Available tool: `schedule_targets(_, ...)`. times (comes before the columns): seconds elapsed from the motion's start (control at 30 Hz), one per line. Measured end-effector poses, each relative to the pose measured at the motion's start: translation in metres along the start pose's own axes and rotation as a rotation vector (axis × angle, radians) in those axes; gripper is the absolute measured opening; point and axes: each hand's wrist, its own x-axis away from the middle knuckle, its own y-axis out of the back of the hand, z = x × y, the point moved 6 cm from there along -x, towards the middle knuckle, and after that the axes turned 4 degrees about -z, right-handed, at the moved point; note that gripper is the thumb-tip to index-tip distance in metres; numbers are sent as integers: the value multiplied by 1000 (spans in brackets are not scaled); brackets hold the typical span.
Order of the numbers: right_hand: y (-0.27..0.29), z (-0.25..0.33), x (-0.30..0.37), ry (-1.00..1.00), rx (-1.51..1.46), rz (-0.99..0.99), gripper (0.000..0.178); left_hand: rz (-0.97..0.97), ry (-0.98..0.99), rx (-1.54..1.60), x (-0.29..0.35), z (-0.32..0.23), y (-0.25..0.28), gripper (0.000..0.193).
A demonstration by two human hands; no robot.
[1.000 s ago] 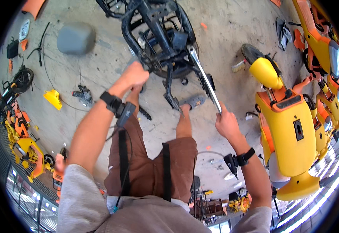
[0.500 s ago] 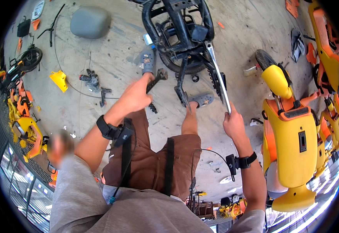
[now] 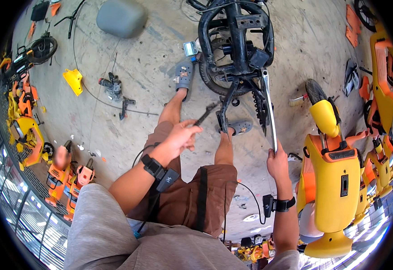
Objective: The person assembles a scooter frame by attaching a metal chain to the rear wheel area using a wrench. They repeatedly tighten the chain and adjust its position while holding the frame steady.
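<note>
My left hand [image 3: 181, 138] is closed around the handle of a dark adjustable wrench [image 3: 207, 113], which is seen nearly edge-on and held in the air near the frame's lower leg. My right hand [image 3: 277, 164] grips the lower end of a long silver wrench [image 3: 269, 110]. That wrench's far end meets the lower right side of a black vehicle frame [image 3: 238, 42]; whether it sits on a fastener is too small to tell. Alongside the silver wrench runs a black ribbed part [image 3: 258, 108]. Behind the frame is a black tyre [image 3: 207, 77].
Left on the concrete floor lie a grey seat [image 3: 121, 18], a yellow panel [image 3: 73, 82], a dark mechanical part [image 3: 111, 87] and a thin cable. A yellow scooter [image 3: 336, 180] stands close on my right. A brush [image 3: 298, 100] lies near its wheel. Orange and yellow vehicles line the left side.
My left hand has moved right and down, turning the dark wrench edge-on. The right hand still holds the silver wrench at the frame. The view has shifted, so the frame appears farther right.
</note>
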Motion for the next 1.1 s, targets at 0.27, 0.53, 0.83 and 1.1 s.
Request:
schedule_targets(0.27,-6,-14,-1,-2,16,-35,49,130,-160,-327,-1,21,-24,32)
schedule_targets(0.53,-6,0,1,-27,-16,-5,49,-201,-555,-729,-26,-12,-39,20)
schedule_targets(0.83,-8,-4,2,-48,-20,1,50,-446,-580,-591,-46,-5,-88,20)
schedule_targets(1.1,-11,-5,1,-30,-19,-3,51,-502,-673,-661,-80,-6,-86,22)
